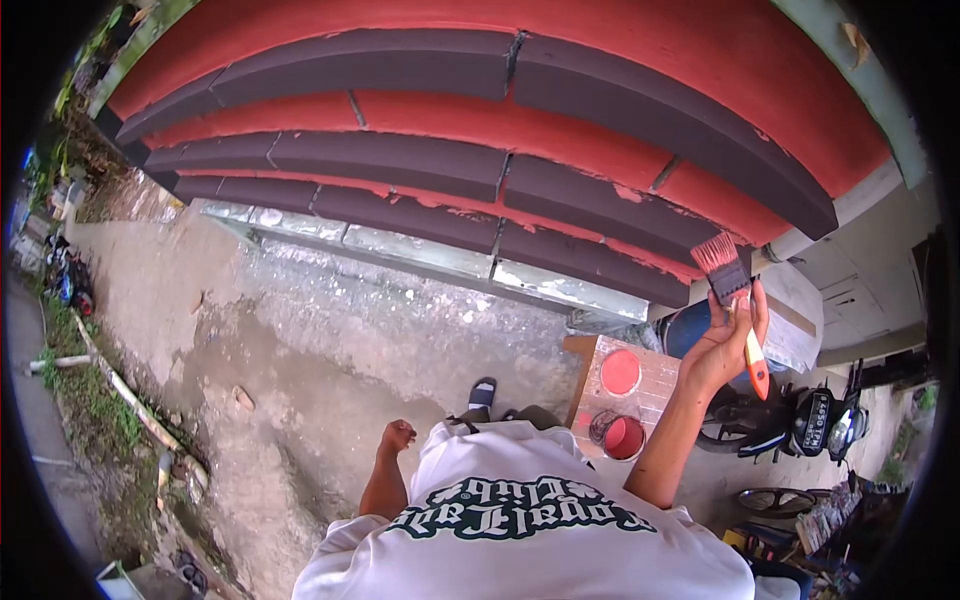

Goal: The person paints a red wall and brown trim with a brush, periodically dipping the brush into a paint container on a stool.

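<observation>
My right hand [735, 330] is raised at the right, its fingers wrapped round a paintbrush [722, 272]. The wide bristles point up and carry red paint, while the orange-tipped handle hangs below the palm. In this view the bristles overlap the right end of a wall of red bands [590, 125] and dark ledges [620, 190]. Red smears mark some ledge edges. Low beside my body, my left hand [399, 434] is loosely curled with nothing showing in it. A paint tin [626, 437] with red paint inside stands on a wooden stool [655, 378], near a red-coated round lid [620, 371].
Below the dark ledges runs a pale, worn bottom ledge [570, 288]. A motorcycle [815, 420] is parked at the right, behind the stool, with a blue drum [690, 328] close by. Rough concrete ground [290, 350] spreads to the left, edged by a pale pipe [130, 400].
</observation>
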Motion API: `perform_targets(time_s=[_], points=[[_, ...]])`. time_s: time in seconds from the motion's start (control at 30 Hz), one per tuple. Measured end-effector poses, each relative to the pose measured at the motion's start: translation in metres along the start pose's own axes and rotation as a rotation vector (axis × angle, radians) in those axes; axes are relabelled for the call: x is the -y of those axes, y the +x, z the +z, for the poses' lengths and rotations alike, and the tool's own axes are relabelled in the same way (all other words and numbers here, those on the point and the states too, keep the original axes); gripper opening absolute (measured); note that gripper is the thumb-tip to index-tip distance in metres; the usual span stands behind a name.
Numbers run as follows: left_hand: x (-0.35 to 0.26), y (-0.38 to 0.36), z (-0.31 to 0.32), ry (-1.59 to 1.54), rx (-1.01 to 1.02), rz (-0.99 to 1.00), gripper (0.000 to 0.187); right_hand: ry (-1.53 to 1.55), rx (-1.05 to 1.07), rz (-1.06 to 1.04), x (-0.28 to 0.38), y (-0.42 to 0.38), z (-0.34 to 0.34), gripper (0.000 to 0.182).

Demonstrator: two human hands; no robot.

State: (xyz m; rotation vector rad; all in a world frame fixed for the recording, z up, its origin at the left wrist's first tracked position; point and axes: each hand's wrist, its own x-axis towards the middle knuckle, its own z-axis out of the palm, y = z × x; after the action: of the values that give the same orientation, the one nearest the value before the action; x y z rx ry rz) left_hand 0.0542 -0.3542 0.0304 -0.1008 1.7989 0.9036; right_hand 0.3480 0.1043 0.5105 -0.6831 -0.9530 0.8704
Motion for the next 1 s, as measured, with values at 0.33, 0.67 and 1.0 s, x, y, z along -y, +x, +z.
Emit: perform_targets(time_s=[0.33, 0.67, 1.0], points=[[0.066, -0.081, 0.018, -0.118, -0.012, -0.029, 0.005, 0.042, 0.029, 0.182, -0.01, -0.029, -0.059, 0.035], [0.077, -0.098, 0.044, 0.071, 0.047, 0.308, 0.011, 0.016, -0.028, 0.272, 0.01, -0.066, -0.111, 0.033], [0.098, -0.085, 0.028, 0.115, 0.038, 0.36, 0.025, -0.148, -0.138, 0.513, -0.022, -0.129, -0.194, 0.026]])
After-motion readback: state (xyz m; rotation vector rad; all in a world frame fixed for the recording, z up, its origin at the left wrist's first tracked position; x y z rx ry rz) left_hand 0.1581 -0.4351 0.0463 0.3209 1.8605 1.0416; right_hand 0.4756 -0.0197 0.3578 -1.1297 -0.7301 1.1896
